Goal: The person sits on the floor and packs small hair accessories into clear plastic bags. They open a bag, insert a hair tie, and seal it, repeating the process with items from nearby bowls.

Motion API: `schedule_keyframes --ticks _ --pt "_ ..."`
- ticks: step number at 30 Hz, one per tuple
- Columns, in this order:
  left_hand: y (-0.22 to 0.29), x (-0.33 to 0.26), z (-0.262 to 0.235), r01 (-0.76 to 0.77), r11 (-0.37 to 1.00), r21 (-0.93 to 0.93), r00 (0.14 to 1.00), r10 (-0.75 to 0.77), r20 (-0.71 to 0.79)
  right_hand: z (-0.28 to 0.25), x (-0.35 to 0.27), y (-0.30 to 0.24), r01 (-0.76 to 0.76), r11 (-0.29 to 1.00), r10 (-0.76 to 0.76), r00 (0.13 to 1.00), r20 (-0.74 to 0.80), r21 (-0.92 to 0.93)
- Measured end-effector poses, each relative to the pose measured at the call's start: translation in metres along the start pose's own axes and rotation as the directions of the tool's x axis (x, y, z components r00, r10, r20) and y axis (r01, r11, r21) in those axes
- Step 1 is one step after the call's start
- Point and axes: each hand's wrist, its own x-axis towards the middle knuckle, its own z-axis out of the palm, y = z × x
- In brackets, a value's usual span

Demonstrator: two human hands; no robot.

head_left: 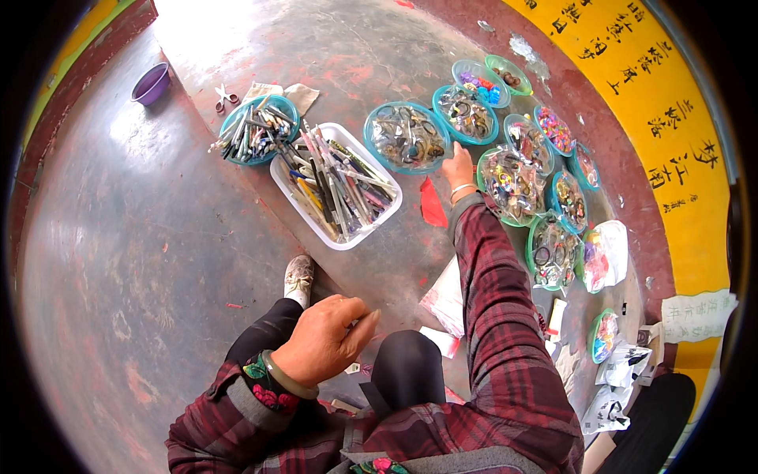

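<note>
My left hand (pixel 324 341) is above my lap with its fingers curled in and the thumb against them. Whatever may be inside it is hidden. Stretched far forward, my right hand (pixel 459 170) is beside the right rim of a blue basket (pixel 406 137) of small bagged items. One finger points away from me; the others are mostly hidden, so its grip is unclear. Right of this hand is a green basket (pixel 512 186) full of similar bagged pieces. A white tray (pixel 341 246) holds many pens, and a blue basket of pens (pixel 257 129) stands behind it.
More small baskets (pixel 466 114) of bagged bits line the right side. A red triangular scrap (pixel 432 203) lies below my right hand. Scissors (pixel 226 98) and a purple bowl (pixel 151 84) are at the far left. White plastic bags (pixel 614 391) lie at right.
</note>
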Motion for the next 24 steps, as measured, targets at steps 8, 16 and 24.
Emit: schedule_keyframes --ticks 8,16,24 --pt "-0.002 -0.003 -0.002 0.003 1.0 0.002 1.0 -0.003 -0.004 0.007 -0.037 -0.059 0.205 0.949 -0.176 0.975 0.136 -0.238" --pt "-0.001 -0.001 0.0 0.029 0.997 -0.067 0.999 -0.032 -0.044 -0.009 -0.059 -0.072 0.2 0.976 -0.209 0.971 -0.117 -0.087" --pt "-0.007 -0.007 -0.001 0.101 0.995 -0.006 0.985 -0.101 -0.138 -0.085 -0.304 -0.099 0.502 0.825 -0.546 0.825 0.142 0.26"
